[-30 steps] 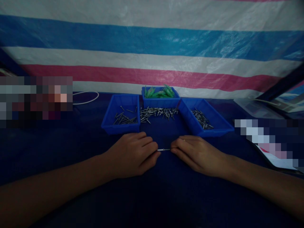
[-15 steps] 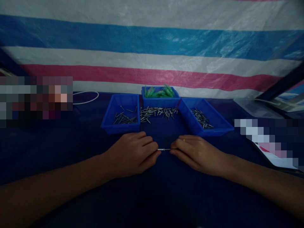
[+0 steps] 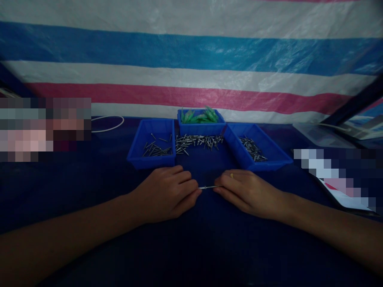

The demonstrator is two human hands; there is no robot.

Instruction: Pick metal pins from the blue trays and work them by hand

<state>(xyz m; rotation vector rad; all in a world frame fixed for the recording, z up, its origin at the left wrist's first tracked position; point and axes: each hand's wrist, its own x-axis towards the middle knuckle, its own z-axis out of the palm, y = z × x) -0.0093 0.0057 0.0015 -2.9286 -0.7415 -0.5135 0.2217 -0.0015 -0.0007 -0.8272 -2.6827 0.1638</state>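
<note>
Pinched between left hand (image 3: 170,194) and right hand (image 3: 251,195) fingertips: thin metal pin (image 3: 206,187); no legible writing.

Shiny metal rivets (image 3: 199,140); smooth plastic bins (image 3: 151,160); glossy, creased plastic sheeting (image 3: 191,50).

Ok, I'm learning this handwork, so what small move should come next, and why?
Probably hold the left hand steady and gently firm up the right hand: the metal pin bridges them, thicker part at the left fingertips, thin end at the right, whose hold looks unclear.
</note>
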